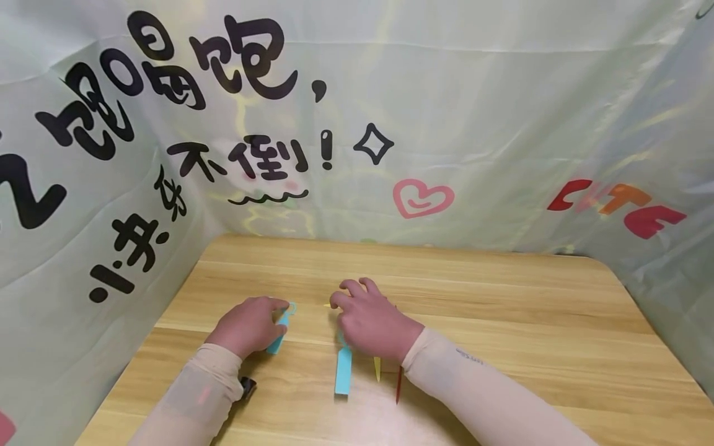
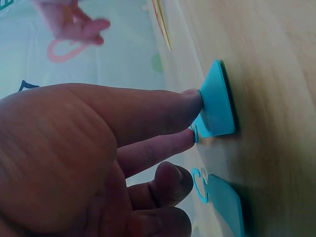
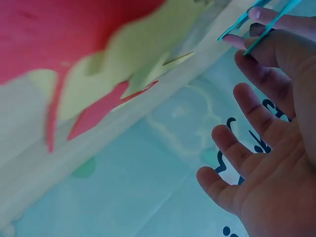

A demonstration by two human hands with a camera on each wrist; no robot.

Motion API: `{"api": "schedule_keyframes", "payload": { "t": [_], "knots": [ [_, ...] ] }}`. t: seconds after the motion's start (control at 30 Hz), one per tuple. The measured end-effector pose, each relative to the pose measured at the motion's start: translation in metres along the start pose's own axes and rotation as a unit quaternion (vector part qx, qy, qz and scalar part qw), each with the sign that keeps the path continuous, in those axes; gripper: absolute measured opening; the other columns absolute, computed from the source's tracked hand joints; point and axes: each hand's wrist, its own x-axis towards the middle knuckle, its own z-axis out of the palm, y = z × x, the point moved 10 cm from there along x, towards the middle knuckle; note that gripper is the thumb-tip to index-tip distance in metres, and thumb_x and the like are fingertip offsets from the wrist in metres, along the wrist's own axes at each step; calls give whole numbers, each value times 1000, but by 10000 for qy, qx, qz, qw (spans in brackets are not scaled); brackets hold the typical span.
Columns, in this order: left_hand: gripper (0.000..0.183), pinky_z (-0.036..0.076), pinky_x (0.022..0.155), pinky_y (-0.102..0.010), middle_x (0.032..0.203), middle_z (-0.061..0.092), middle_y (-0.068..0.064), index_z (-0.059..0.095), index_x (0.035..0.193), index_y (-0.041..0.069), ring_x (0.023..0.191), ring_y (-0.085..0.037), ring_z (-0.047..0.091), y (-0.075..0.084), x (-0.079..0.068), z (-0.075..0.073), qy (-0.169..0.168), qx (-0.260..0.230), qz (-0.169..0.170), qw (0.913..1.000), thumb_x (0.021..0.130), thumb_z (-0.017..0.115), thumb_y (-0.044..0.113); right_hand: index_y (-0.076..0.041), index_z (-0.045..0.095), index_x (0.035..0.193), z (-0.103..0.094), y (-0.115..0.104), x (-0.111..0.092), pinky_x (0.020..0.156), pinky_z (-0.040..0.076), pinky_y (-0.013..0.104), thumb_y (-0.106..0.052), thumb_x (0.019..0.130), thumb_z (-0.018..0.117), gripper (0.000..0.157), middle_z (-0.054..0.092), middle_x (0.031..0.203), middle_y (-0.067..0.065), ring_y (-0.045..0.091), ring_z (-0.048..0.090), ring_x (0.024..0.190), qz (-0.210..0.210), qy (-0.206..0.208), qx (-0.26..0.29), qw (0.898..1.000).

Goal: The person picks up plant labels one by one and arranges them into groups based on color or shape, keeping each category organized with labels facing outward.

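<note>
My left hand (image 1: 251, 325) pinches a light-blue tag (image 1: 277, 344) with thumb and finger. The tag is flat, with a pointed end carrying a small loop. In the left wrist view the thumb presses the tag's face (image 2: 217, 106), and a second blue tag (image 2: 226, 202) with a curled hook lies by the curled lower fingers. My right hand (image 1: 370, 322) has thumb and index finger together at the looped end of another blue tag (image 1: 343, 371); the other fingers are spread. In the right wrist view this tag's narrow edge (image 3: 271, 29) crosses the thumb.
Flat yellow (image 1: 377, 368) and red (image 1: 398, 384) pieces lie beneath my right hand, largely hidden by it. In the right wrist view, red (image 3: 59, 39) and yellow (image 3: 123, 54) shapes loom close. The wooden table (image 1: 530, 322) meets printed cloth (image 1: 491, 124) at its back and sides.
</note>
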Motion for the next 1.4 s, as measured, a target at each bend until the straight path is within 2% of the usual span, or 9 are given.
{"api": "schedule_keyframes", "payload": {
  "t": [0.2, 0.43, 0.57, 0.7, 1.0, 1.4],
  "knots": [
    [49, 52, 91, -51, 135, 66, -8, 68, 137, 21, 116, -29, 62, 0, 1, -1, 63, 22, 51, 10000, 89, 79, 29, -24, 80, 82, 8, 6, 31, 109, 37, 61, -16, 93, 62, 23, 62, 123, -5, 33, 47, 133, 214, -198, -50, 9996],
    [48, 52, 92, -53, 134, 66, -9, 70, 135, 19, 120, -32, 62, 1, 0, -2, 104, 56, 80, 9999, 89, 79, 29, -28, 82, 98, 22, 6, 59, 110, 35, 60, -21, 98, 64, 19, 62, 124, -6, 31, 47, 132, 328, -455, -73, 9984],
    [48, 52, 91, -52, 135, 66, -9, 69, 135, 18, 119, -31, 62, 0, -1, -1, 59, 35, 54, 10000, 89, 79, 28, -28, 82, 96, 27, 5, 69, 110, 35, 60, -21, 99, 64, 19, 63, 122, -5, 32, 48, 133, 448, -566, -86, 9974],
    [48, 51, 92, -53, 135, 66, -9, 69, 135, 17, 120, -32, 62, 1, -1, -2, 48, 17, 71, 10000, 90, 78, 28, -27, 82, 93, 32, 4, 78, 110, 34, 61, -21, 98, 64, 20, 64, 120, -5, 33, 48, 132, 605, -609, -9, 9963],
    [48, 52, 90, -52, 135, 66, -9, 69, 135, 16, 119, -31, 63, 1, 1, -1, 57, 9, 80, 10000, 90, 79, 29, -31, 81, 97, 52, -1, 89, 110, 34, 61, -24, 98, 68, 14, 63, 119, -6, 32, 49, 129, 681, -904, -112, 9935],
    [48, 52, 92, -52, 134, 67, -8, 69, 135, 15, 117, -30, 63, 1, 2, -1, 62, -36, 91, 9999, 90, 79, 28, -32, 80, 98, 58, 0, 94, 109, 36, 60, -25, 97, 68, 14, 64, 120, -4, 33, 49, 130, 784, -1102, -88, 9908]
  ]
}}
